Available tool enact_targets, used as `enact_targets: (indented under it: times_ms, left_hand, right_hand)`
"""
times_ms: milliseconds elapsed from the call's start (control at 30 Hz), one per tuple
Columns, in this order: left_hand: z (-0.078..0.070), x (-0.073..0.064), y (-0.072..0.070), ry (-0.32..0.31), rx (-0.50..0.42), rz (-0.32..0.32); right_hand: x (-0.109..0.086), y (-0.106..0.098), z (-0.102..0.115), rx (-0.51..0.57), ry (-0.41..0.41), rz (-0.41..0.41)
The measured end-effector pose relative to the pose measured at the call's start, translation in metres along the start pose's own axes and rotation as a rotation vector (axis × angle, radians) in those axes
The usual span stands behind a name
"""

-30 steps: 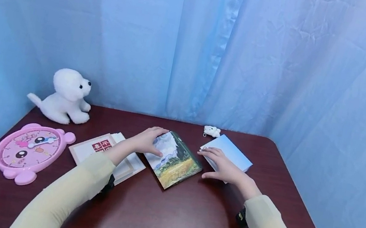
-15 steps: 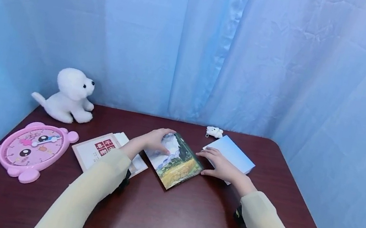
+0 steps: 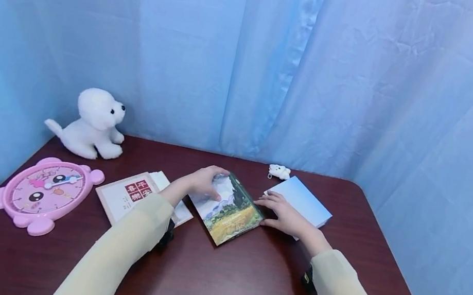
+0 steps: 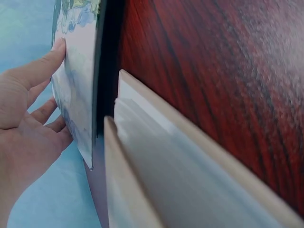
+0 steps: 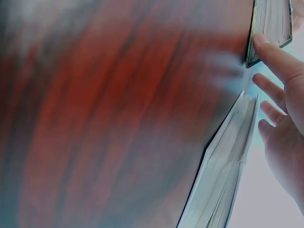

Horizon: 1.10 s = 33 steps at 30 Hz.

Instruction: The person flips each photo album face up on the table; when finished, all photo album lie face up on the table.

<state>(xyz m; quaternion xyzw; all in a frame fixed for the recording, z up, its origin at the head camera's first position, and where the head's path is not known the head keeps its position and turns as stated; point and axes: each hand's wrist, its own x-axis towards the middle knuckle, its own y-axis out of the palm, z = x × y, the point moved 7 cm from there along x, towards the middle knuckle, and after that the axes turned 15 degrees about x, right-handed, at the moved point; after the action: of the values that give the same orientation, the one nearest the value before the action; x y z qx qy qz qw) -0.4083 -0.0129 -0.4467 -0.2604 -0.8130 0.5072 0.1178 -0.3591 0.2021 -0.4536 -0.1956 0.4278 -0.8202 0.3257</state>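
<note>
A book with a painted landscape cover (image 3: 234,217) lies slanted mid-table. My left hand (image 3: 202,182) grips its upper left part, thumb on the cover and fingers around the far edge, as the left wrist view shows on the book (image 4: 78,80). My right hand (image 3: 288,216) has its thumb tip touching the page edge of this book (image 5: 273,23); its other fingers are apart and loosely bent. Beneath and beside the right hand lies a pale blue book (image 3: 305,200), whose pages show in the right wrist view.
Left of centre, beige-edged books (image 3: 122,196) with red square lettering lie under the left forearm. A pink clock (image 3: 43,193) and a white plush dog (image 3: 97,119) are at the left. A small white plush charm (image 3: 279,171) lies at the back, before a blue curtain (image 3: 186,55).
My left hand has moved right and come onto the landscape book. The right thumb has reached that book's right edge. The whole view has shifted slightly; the books stay about where they were.
</note>
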Motion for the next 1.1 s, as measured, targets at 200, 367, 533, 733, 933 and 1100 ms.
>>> enact_targets:
  times_ms: [200,367,533,733,933,1100]
  left_hand:
    - [-0.003,-0.001,-0.002,0.018,0.004,-0.029]
    - [-0.007,-0.004,-0.005,0.047,0.018,-0.064]
    - [-0.010,-0.008,-0.011,0.063,0.012,-0.105]
    - [-0.013,-0.014,-0.016,0.087,-0.012,-0.133]
    - [-0.017,-0.018,-0.021,0.095,0.021,-0.197]
    - [-0.023,-0.022,-0.030,0.073,0.026,-0.288]
  right_hand:
    - [-0.005,-0.003,0.005,0.001,-0.021,-0.035]
    - [-0.010,-0.008,0.010,0.055,-0.019,-0.068]
    - [-0.014,-0.012,0.012,0.187,0.039,-0.073]
    - [-0.016,-0.014,0.014,0.391,0.109,-0.053]
    - [-0.017,-0.015,0.018,0.439,0.096,-0.058]
    - [-0.017,-0.018,0.027,0.452,0.070,-0.086]
